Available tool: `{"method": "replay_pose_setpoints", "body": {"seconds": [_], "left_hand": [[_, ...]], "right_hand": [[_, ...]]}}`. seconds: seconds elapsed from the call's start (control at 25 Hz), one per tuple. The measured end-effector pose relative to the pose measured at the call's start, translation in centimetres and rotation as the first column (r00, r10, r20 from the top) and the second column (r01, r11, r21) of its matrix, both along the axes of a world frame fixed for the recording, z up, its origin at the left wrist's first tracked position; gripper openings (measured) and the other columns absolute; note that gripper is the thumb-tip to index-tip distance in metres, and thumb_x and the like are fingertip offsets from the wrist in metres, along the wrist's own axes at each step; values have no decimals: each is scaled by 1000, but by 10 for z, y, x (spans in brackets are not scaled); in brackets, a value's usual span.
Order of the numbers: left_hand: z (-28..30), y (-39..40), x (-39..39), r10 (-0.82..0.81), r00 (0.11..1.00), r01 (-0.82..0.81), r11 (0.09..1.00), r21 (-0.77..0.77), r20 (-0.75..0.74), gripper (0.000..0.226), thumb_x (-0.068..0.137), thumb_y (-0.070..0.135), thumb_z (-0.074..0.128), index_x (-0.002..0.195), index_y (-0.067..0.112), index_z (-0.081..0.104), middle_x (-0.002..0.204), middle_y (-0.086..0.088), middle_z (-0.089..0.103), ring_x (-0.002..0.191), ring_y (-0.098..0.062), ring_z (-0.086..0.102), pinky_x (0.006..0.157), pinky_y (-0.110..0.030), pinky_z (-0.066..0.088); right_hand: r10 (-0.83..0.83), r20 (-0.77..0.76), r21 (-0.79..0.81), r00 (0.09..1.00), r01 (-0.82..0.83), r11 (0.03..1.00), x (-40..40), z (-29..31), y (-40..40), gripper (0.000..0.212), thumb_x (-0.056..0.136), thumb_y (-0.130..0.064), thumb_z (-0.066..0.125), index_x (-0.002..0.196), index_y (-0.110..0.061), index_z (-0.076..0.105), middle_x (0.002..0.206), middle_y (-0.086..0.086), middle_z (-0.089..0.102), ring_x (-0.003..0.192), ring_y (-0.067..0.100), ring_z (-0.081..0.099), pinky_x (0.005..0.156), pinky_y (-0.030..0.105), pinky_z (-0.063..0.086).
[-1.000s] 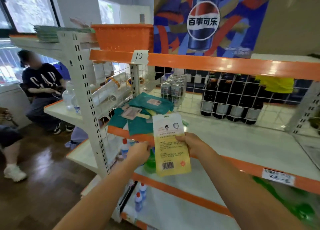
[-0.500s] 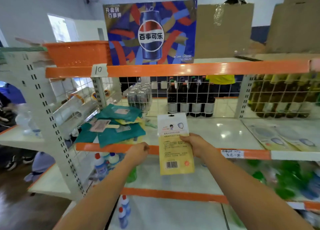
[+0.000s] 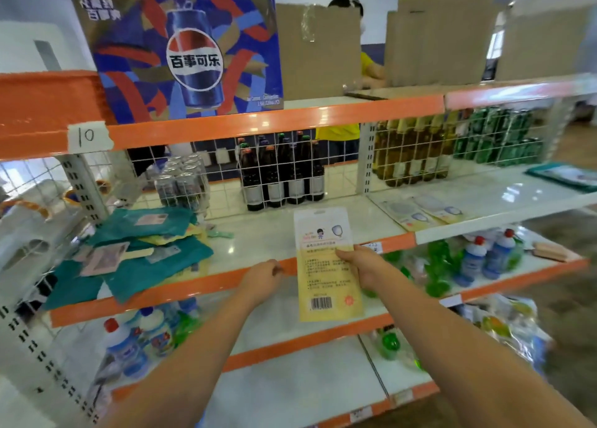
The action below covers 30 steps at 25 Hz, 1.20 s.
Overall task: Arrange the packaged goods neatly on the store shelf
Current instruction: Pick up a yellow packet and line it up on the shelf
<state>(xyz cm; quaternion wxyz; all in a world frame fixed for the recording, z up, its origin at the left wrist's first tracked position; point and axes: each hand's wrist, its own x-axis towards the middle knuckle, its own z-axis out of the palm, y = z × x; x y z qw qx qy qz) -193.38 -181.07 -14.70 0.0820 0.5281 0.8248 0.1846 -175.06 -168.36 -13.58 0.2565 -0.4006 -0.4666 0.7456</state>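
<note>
My right hand grips a flat yellow and white packet by its right edge, upright in front of the orange lip of the middle shelf. My left hand hovers to the left of the packet with curled fingers, holding nothing. A loose heap of teal packets with some yellow ones lies on the left of that shelf. Two matching yellow packets lie flat on the adjoining shelf to the right.
Dark bottles and shrink-wrapped cans stand behind a wire grid. A Pepsi carton and cardboard boxes sit on top. Blue-white bottles and green ones fill the lower shelf. A person in yellow stands behind the shelf.
My view has swung to the right along the shelves, bringing the right-hand bay into sight. My right hand still holds the packet; both hands keep their places relative to it.
</note>
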Motion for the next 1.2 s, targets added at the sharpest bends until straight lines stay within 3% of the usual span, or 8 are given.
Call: {"method": "replay_pose_setpoints", "body": {"seconds": [0.24,0.52,0.64,0.8,1.0,1.2], "left_hand": [[-23,20,41,-165,985,162,986,42,51,28,97,21,44,118,15,62,120,-8,65,109,-25,58,86,-30,44],[-36,29,104,-312,942,301,948,100,120,26,97,19,43,112,12,63,113,-8,66,100,-26,61,81,-33,47],[-34,36,130,-363,921,351,930,104,138,27,98,20,42,112,13,63,112,-6,66,97,-24,61,78,-31,46],[-32,45,159,-404,903,393,914,97,146,27,98,23,42,113,14,63,113,-5,66,101,-21,60,87,-35,49],[-36,53,192,-450,876,446,893,63,175,26,99,25,40,109,14,62,108,-4,67,96,-20,61,80,-32,48],[-55,57,218,-476,838,492,870,5,266,27,99,25,40,108,13,62,104,-6,66,90,-23,60,67,-27,39]], "right_hand": [[-198,55,28,979,197,980,56,-22,-20,19,91,-4,55,109,-4,59,95,11,68,85,28,65,73,41,53],[-359,79,26,930,358,933,122,-43,-41,23,93,-9,55,115,-1,57,109,17,66,108,36,61,95,55,47],[-415,70,3,907,416,909,150,-40,-41,25,91,-10,57,116,-5,57,109,16,68,100,34,65,88,53,51],[-465,59,21,883,465,885,178,-35,-34,20,91,-7,57,111,-8,59,99,12,69,91,30,66,82,48,52],[-515,42,-5,856,515,857,204,-35,-34,12,92,-7,54,103,-10,59,94,11,68,85,28,65,71,43,53],[-581,81,-12,810,583,812,228,-55,-42,25,92,-8,56,117,-8,58,101,13,68,95,34,64,86,52,50]]}}
